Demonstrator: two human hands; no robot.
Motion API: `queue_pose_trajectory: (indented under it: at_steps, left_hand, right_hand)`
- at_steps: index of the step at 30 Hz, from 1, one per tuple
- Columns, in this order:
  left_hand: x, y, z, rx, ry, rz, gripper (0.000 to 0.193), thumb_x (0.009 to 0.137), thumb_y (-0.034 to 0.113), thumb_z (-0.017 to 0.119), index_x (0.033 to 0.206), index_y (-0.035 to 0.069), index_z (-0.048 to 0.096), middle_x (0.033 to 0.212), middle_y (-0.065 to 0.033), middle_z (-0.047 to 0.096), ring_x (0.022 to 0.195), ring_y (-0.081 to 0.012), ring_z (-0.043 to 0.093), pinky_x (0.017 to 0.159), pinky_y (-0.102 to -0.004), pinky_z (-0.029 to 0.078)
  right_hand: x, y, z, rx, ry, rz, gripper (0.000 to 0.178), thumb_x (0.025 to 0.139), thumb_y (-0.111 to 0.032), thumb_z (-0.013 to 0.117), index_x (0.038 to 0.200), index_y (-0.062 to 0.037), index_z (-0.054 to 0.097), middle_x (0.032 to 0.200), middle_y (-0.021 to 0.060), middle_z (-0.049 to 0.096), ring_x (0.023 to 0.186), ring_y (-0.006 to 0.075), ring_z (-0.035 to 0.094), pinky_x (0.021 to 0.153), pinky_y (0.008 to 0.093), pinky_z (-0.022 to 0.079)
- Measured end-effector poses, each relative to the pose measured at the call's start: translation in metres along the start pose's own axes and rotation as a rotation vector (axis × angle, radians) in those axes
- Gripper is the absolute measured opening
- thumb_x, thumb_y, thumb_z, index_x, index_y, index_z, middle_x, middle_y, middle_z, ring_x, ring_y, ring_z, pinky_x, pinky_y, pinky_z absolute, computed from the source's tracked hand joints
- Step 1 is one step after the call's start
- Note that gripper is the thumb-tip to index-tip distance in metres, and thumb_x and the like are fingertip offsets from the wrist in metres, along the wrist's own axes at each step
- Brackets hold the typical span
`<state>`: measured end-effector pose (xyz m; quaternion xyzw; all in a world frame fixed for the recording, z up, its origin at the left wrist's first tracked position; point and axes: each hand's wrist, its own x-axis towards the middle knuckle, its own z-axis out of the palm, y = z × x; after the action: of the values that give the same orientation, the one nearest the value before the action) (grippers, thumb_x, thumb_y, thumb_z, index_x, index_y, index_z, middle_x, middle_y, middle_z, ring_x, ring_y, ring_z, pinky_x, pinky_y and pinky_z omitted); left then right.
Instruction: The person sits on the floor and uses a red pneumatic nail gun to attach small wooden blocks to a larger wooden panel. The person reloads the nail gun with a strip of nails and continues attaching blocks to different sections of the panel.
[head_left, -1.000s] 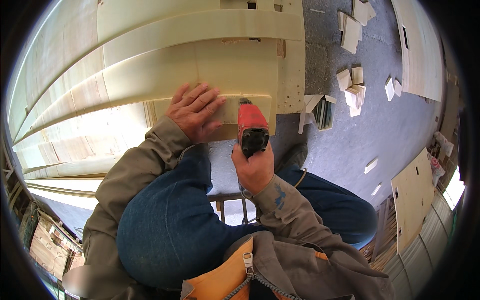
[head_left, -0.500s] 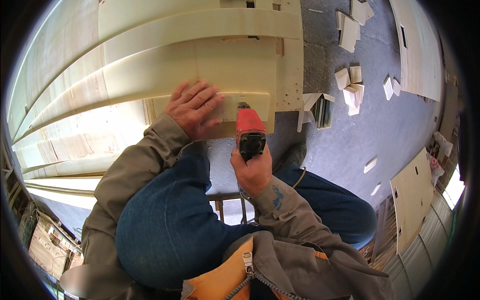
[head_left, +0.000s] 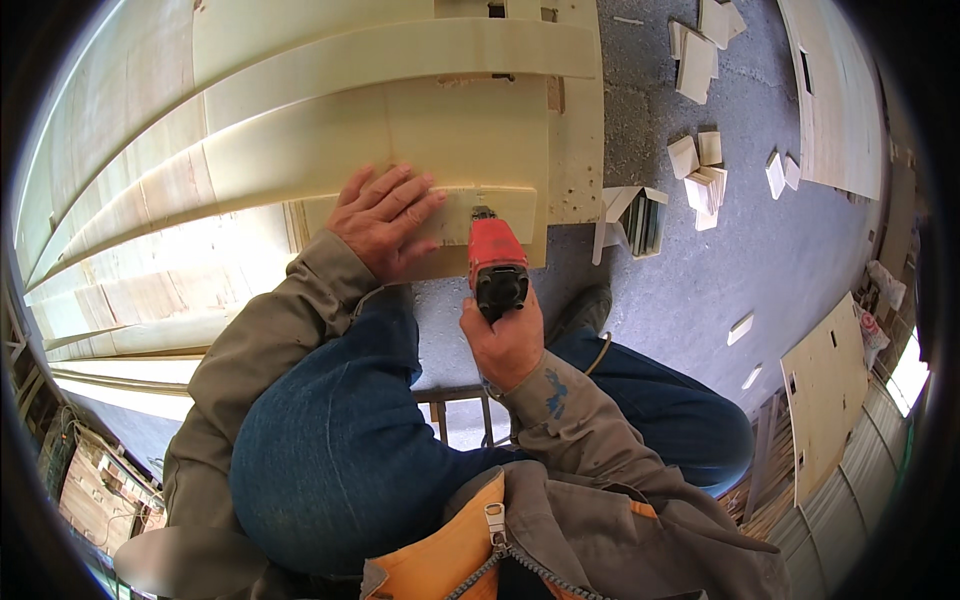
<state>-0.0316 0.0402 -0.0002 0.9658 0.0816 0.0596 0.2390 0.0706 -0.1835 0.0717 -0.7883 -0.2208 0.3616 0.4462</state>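
Note:
My right hand (head_left: 508,345) is closed around the grip of a red and black nail gun (head_left: 498,250). The gun's nose rests at or just above a pale wooden strip (head_left: 512,222); contact cannot be made out. This strip lies along the near edge of a large wooden panel (head_left: 470,135). Flat on the wood to the left of the gun is my left hand (head_left: 385,220), fingers stretched out and slightly spread, pressing on the strip and panel. A thin air hose (head_left: 600,352) shows beyond my right wrist.
Small wooden blocks (head_left: 706,190) lie in groups on the grey floor (head_left: 660,300) to the right. Beside the panel's corner stands an opened box (head_left: 640,222) with dark strips inside. Wooden sheets (head_left: 825,395) lean at the far right. My knees sit close under the panel.

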Motion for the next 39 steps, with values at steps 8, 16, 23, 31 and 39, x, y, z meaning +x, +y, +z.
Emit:
queue_pose_trajectory:
  at_steps: [8,16,23,31,39]
  left_hand:
    - [0.001,0.001,-0.001,0.0,0.001,0.0,0.071,0.079,0.039,0.085,0.143,0.016,0.065,0.148,-0.0078,0.06,0.143,-0.0294,0.051,0.121,-0.0537,0.033]
    - [-0.001,0.0,0.0,-0.005,0.009,-0.001,0.072,0.078,0.037,0.087,0.142,0.016,0.065,0.148,-0.0076,0.061,0.143,-0.0296,0.052,0.12,-0.0544,0.035]
    - [0.0,0.002,0.0,0.008,0.0,-0.019,0.07,0.079,0.04,0.086,0.143,0.019,0.065,0.149,-0.0053,0.061,0.143,-0.0269,0.052,0.121,-0.0542,0.034]
    - [-0.001,0.001,0.001,0.003,-0.003,-0.019,0.072,0.078,0.038,0.087,0.143,0.019,0.064,0.149,-0.0059,0.06,0.144,-0.0273,0.051,0.122,-0.0539,0.033]
    - [-0.001,0.001,0.002,0.029,-0.002,-0.019,0.068,0.082,0.042,0.084,0.144,0.021,0.064,0.149,-0.0036,0.061,0.143,-0.0253,0.052,0.122,-0.0533,0.033]
  right_hand:
    - [0.001,0.009,-0.002,-0.048,-0.009,-0.066,0.055,0.082,-0.004,0.071,0.135,-0.0026,0.056,0.12,0.0206,0.064,0.107,0.0418,0.064,0.094,0.045,0.053]
    - [0.0,0.004,-0.003,0.003,-0.02,-0.018,0.052,0.082,-0.003,0.071,0.132,-0.0022,0.056,0.117,0.0198,0.064,0.105,0.0392,0.066,0.092,0.0438,0.053]
    - [-0.009,0.008,-0.006,-0.012,-0.025,-0.037,0.05,0.083,-0.003,0.072,0.13,-0.0021,0.057,0.111,0.0191,0.066,0.101,0.0375,0.067,0.09,0.0425,0.054]
    - [-0.011,0.011,-0.003,-0.002,-0.016,-0.003,0.052,0.083,-0.003,0.072,0.131,-0.002,0.055,0.112,0.0195,0.066,0.1,0.0379,0.067,0.089,0.043,0.054]
    - [-0.012,0.009,-0.001,-0.018,-0.002,-0.029,0.055,0.081,-0.003,0.07,0.133,-0.002,0.055,0.115,0.0205,0.064,0.103,0.0395,0.066,0.092,0.043,0.053]
